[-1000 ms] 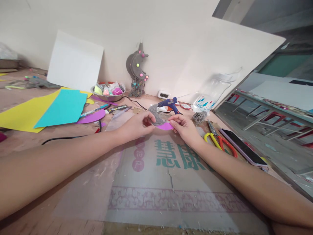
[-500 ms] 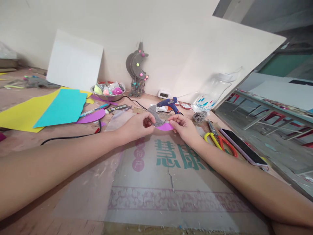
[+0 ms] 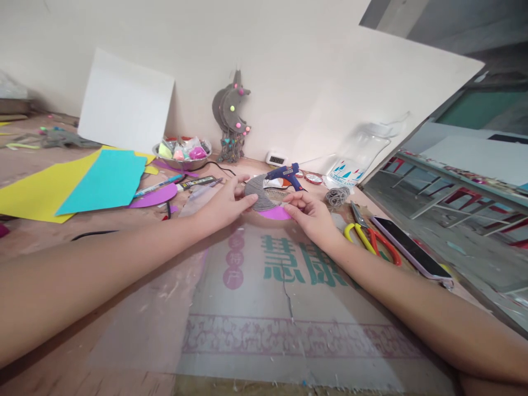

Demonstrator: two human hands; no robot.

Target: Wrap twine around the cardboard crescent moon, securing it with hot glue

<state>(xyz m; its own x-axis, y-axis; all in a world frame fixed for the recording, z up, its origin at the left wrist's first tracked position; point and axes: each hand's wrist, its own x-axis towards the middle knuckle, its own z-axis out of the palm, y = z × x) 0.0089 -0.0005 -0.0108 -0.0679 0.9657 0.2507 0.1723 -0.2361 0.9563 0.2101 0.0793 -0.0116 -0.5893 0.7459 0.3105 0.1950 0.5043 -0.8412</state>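
Note:
Between my hands is a purple crescent cutout [image 3: 275, 213], its left part wound with grey yarn. My left hand [image 3: 233, 201] grips the wrapped end, thumb in front and fingers behind. My right hand [image 3: 308, 214] pinches near the bare purple end at the right; whether the yarn strand is also in those fingers I cannot tell. Just behind the crescent lies a blue glue gun [image 3: 285, 174]. A ball of grey yarn [image 3: 337, 196] sits to the right of my right hand. Under my forearms a printed plastic sheet [image 3: 247, 297] covers the table.
Pliers [image 3: 371, 234] with yellow and red handles and a phone [image 3: 410, 247] lie at right. A clear jar [image 3: 357, 157] stands behind. At left are coloured sheets [image 3: 99, 184], a bowl [image 3: 181, 163] of packets and a white board [image 3: 126, 102]. A moon ornament [image 3: 231, 115] leans on the wall.
My left hand has shifted slightly left and changed its hold, so more of the yarn-wrapped part shows, with the thumb now lying across its front. My right hand stays almost in place.

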